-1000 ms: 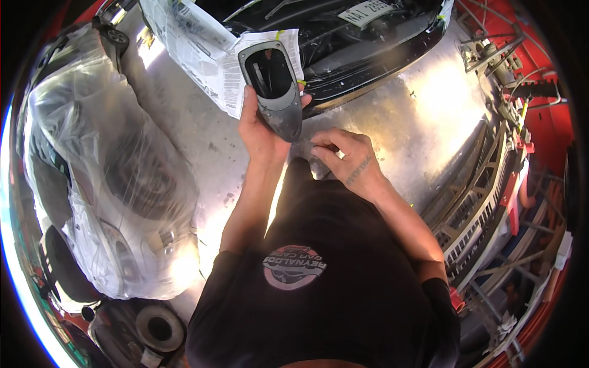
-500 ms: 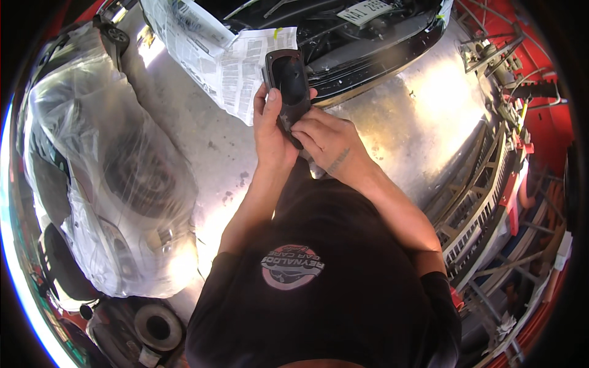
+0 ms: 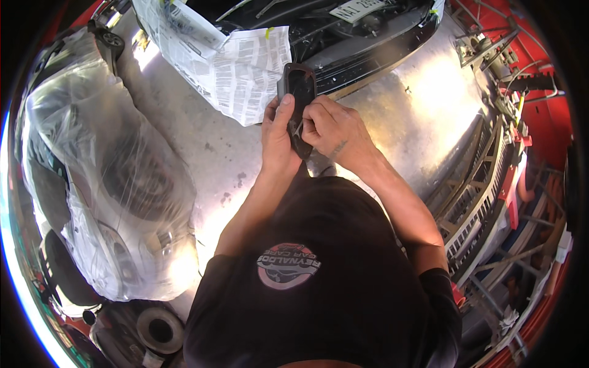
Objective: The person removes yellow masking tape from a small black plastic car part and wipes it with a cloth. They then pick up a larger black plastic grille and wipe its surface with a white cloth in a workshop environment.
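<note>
A long, dark, hollow part [image 3: 301, 89] with a raised rim and rounded corners is held up in front of my body, its open side toward me. It looks like a piece of car trim; its exact kind I cannot tell. My left hand [image 3: 279, 135] wraps round its left side, thumb laid along the near face. On the right, my right hand [image 3: 337, 130] has its fingers curled and pinched against the part's lower right edge. Whether a small thing sits between those fingertips is hidden.
Ahead stands a black car bumper [image 3: 374, 58] beside masking newspaper [image 3: 245, 80]. A car under clear plastic sheeting [image 3: 135, 184] fills the left. Metal racks and a slatted grille [image 3: 481, 208] line the right; a round-ended dark part [image 3: 159, 330] lies at lower left.
Both hands have shifted slightly right and lower in the picture with the dark part. My right fingers have curled in more and sit higher along its edge.
</note>
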### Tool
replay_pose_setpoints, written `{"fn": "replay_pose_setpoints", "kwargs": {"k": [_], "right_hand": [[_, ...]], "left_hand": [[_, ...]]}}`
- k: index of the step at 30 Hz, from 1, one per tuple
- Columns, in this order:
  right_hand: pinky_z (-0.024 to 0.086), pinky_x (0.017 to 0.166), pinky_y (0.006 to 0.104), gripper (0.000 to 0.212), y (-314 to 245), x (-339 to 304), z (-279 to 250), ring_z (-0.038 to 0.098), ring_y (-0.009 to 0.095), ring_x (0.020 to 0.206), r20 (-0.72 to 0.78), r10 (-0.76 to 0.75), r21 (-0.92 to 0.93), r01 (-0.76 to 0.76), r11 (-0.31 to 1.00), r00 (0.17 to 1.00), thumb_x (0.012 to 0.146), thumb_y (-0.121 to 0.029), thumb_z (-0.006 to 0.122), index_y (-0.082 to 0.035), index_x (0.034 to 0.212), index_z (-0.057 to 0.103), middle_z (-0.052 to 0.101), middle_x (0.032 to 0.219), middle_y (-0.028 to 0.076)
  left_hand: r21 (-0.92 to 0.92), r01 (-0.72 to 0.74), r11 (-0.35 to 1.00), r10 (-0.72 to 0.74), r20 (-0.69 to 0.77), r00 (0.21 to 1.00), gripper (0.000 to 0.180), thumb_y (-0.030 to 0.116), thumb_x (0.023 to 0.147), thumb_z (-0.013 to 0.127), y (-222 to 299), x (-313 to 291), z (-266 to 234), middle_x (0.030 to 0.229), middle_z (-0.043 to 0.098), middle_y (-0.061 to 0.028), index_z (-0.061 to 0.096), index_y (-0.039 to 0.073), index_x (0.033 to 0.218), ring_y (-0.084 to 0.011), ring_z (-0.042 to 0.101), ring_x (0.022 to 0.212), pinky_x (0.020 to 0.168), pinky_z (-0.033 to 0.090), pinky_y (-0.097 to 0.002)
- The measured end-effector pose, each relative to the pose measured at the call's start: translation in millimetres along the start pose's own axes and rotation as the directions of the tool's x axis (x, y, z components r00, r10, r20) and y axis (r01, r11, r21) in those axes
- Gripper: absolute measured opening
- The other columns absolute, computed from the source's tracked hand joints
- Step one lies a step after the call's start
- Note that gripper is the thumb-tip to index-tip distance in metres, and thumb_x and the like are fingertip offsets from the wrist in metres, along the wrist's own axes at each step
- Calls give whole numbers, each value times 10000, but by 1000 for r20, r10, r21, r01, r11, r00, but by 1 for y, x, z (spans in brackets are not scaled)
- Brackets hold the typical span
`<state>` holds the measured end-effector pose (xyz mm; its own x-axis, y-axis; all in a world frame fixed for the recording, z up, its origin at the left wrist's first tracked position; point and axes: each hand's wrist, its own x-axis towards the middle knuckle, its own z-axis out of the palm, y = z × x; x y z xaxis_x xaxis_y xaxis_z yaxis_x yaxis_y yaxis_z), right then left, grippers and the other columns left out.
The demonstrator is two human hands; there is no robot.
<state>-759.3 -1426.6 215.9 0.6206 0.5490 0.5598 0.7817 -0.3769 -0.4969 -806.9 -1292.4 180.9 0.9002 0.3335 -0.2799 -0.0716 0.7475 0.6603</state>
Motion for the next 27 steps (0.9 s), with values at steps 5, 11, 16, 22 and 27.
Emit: {"fn": "replay_pose_setpoints", "kwargs": {"k": [5,11,16,22,27], "right_hand": [[568,660,362,155,23,6,-38,692,277,739,-45,239,237,-222,946,970,845,28,709,4,997,686,682,898,124],[582,754,364,141,-3,-14,-20,725,305,850,94,91,345,-118,931,991,914,-17,727,12,1050,749,711,992,134],[599,769,387,139,-19,-17,-5,732,308,871,42,41,219,-49,974,998,898,-24,749,28,1026,746,713,1008,143],[610,796,391,133,-20,-20,-2,736,320,898,71,63,247,-79,966,995,891,-39,761,13,1013,752,724,1022,151],[609,787,406,129,-11,-19,2,734,331,899,114,110,299,-140,944,987,875,-40,771,1,993,740,727,1008,154]], "left_hand": [[100,166,981,-177,116,977,445,358,1110,508,14,-12,2,1295,669,-138,533,25,1404,-226,693,1108,913,592,-374],[-29,110,994,-107,95,990,584,492,1136,397,-3,4,-9,1291,675,-170,523,14,1448,-290,698,1124,973,580,-445],[77,106,991,-112,84,990,596,505,1128,426,0,2,-8,1285,666,-176,497,23,1471,-316,694,1115,973,581,-453],[51,58,997,-60,33,998,486,390,1104,561,7,-3,-6,1265,662,-166,486,45,1438,-329,697,1097,924,602,-440],[13,20,1000,-20,7,1000,474,280,1086,615,3,-5,-7,1278,653,-168,412,60,1453,-332,702,1086,902,610,-436]]}}
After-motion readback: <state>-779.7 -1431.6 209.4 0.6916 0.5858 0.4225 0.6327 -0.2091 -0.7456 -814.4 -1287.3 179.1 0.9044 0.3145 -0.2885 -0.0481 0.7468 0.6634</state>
